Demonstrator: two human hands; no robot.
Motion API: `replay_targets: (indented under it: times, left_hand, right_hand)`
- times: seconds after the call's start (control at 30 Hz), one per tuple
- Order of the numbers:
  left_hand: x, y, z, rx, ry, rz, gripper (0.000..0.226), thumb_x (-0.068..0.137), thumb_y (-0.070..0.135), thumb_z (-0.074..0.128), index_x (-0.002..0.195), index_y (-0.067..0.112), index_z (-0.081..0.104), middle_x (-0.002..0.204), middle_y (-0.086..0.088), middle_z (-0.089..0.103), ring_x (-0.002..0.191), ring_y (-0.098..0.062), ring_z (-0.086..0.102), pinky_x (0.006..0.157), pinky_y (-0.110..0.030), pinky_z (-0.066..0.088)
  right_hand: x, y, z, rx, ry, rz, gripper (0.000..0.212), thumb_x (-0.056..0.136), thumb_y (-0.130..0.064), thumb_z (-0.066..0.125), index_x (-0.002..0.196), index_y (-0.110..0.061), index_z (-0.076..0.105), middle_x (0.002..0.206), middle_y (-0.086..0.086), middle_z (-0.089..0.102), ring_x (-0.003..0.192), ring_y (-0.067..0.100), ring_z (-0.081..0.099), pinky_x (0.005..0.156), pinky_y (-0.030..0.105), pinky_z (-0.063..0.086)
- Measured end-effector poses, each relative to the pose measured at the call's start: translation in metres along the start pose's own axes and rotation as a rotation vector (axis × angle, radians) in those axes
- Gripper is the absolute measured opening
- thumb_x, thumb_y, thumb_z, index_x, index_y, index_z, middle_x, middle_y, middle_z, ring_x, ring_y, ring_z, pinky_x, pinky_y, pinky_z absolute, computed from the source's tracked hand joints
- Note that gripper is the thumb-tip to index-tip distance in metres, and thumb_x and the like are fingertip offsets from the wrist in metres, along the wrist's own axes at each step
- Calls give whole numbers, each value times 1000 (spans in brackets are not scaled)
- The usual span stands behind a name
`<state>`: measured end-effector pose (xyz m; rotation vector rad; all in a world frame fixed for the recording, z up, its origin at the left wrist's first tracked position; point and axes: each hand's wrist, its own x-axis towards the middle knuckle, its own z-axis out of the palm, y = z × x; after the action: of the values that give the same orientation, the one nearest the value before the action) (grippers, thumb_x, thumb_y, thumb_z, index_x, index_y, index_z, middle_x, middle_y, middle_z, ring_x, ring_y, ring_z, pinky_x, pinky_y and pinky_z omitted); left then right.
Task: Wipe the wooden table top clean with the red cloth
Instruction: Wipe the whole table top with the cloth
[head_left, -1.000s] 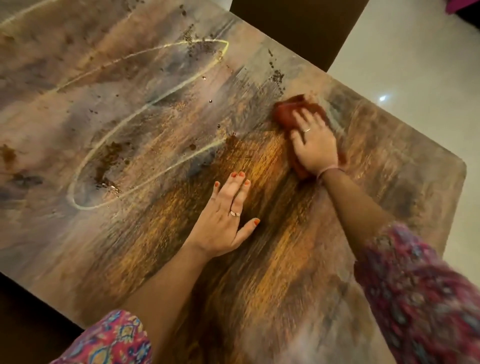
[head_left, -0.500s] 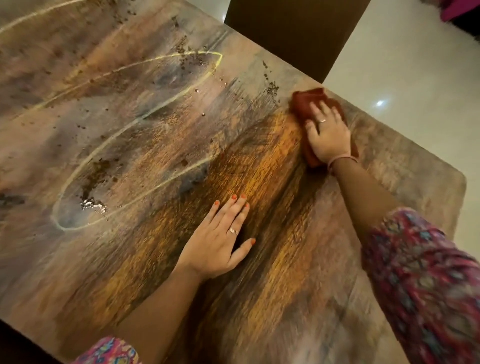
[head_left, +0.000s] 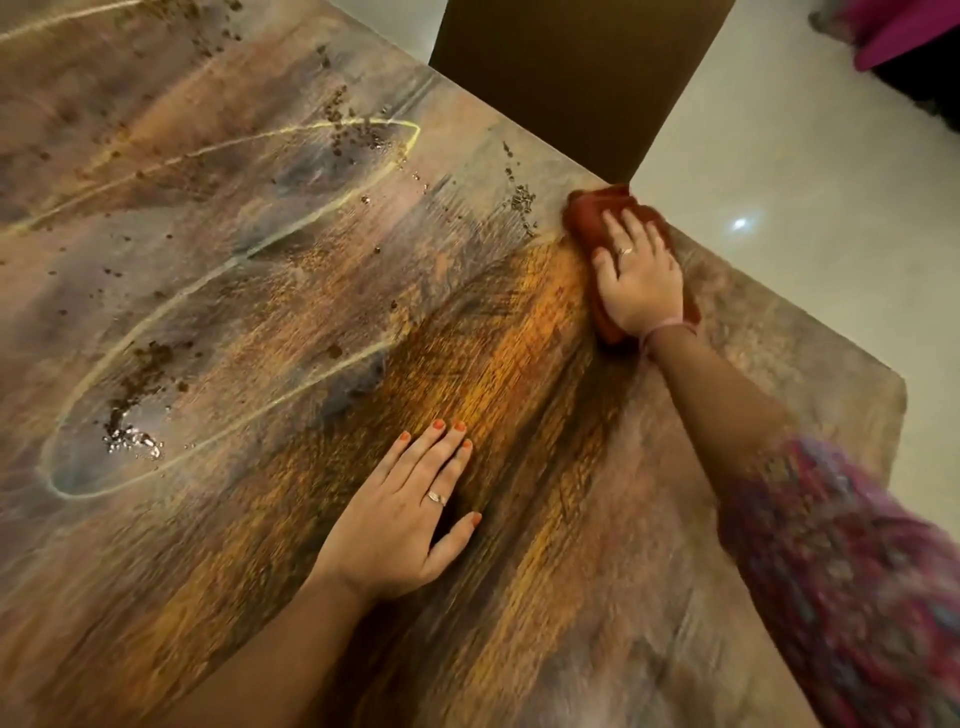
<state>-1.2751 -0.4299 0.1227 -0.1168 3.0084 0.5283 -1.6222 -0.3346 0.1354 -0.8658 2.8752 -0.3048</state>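
Head view, looking down on wooden worktop (head_left: 545, 597). Right hand (head_left: 636, 280) at upper right of frame, lying flat on red cloth (head_left: 589, 213), fingers extended and slightly spread, palm down; it presses the cloth rather than curling round it. Ring on one finger, thin pink band at the wrist. Cloth bunched under the hand, sitting at the far edge of the worktop, just beside the corner of a dark chair back (head_left: 571, 78); cloth shows beyond the fingertips and along both sides of the palm.

Left hand (head_left: 402, 514) at lower centre of frame, flat on bare wood, fingers straight and close together, thumb out to the right. Holds nothing. Orange nail polish, ring on one finger. Well apart from the cloth.

Brown crumbs (head_left: 358, 135) scattered at upper centre, more crumbs and wet glints (head_left: 132, 439) at left. Pale oval chalk-like line (head_left: 228, 283) runs across the left half of the worktop. Patterned sleeve (head_left: 841, 587) at lower right, blurred. Light floor tiles (head_left: 810, 223) at right.
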Motion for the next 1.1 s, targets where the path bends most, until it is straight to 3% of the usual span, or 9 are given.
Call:
replay_targets:
  times: [0.13, 0.2, 0.4, 0.5, 0.57, 0.67, 0.8, 1.0, 1.1]
  left_hand:
    - [0, -3, 0, 5, 1, -6, 66, 97, 56, 30, 145, 12, 33, 152, -6, 33, 144, -23, 19, 115, -41, 14]
    - [0, -3, 0, 2, 3, -5, 65, 97, 56, 31, 145, 12, 34, 151, -6, 34, 144, -23, 21, 115, -41, 14]
    - [1, 0, -5, 13, -22, -17, 66, 96, 56, 28, 144, 11, 37, 150, -7, 37, 142, -23, 23, 114, -40, 15]
    - [1, 1, -5, 10, -23, -11, 66, 96, 56, 29, 144, 11, 36, 150, -7, 36, 143, -23, 22, 114, -40, 15]
    - [1, 0, -4, -2, -6, -10, 66, 96, 55, 29, 144, 11, 36, 150, -7, 36, 143, -23, 22, 115, -40, 15]
    - [1, -2, -4, -14, 0, 1, 65, 97, 55, 29, 144, 11, 37, 150, -7, 36, 143, -24, 23, 114, -40, 16]
    - [0, -3, -4, -10, 2, 4, 65, 97, 55, 29, 144, 11, 38, 150, -6, 37, 142, -24, 24, 114, -40, 16]
    - [1, -2, -4, -21, 13, -2, 65, 96, 55, 29, 142, 11, 41, 149, -6, 38, 142, -23, 25, 113, -41, 18]
    - [0, 0, -4, -18, 14, 4, 66, 96, 56, 28, 142, 11, 41, 149, -7, 38, 142, -24, 25, 112, -41, 18]
  right_hand:
    - [65, -16, 3, 85, 31, 372, 54, 99, -42, 28, 150, -27, 29, 158, 2, 27, 146, 27, 19, 119, 49, 11]
    - [60, -43, 10, 83, 59, 359, 55, 98, -41, 29, 151, -26, 28, 159, 1, 23, 147, 28, 15, 119, 50, 10]
    - [-84, -102, 39, 0, -109, -524, 55, 97, -42, 34, 149, -28, 31, 158, -5, 29, 146, 21, 22, 117, 44, 16]
    - [-80, -90, 33, -19, -203, -681, 54, 98, -43, 32, 150, -31, 29, 158, -6, 28, 147, 19, 21, 117, 40, 16]
    - [-30, -79, 24, -48, -162, -577, 54, 98, -42, 30, 150, -28, 30, 158, -2, 28, 146, 20, 22, 119, 43, 16]
    - [50, -62, 12, 11, -67, -212, 54, 100, -40, 27, 151, -24, 29, 159, 1, 25, 147, 22, 20, 121, 44, 14]
    - [74, -70, 12, 66, -32, 139, 54, 101, -39, 27, 153, -24, 22, 161, 1, 17, 148, 27, 13, 121, 47, 10]
    - [-53, -77, 22, -73, 63, 21, 55, 93, -34, 39, 142, -11, 42, 149, 15, 40, 139, 37, 32, 113, 53, 30]
    - [-85, -73, 28, -60, 37, 10, 53, 92, -32, 43, 140, -10, 46, 149, 15, 39, 142, 37, 28, 114, 57, 24]
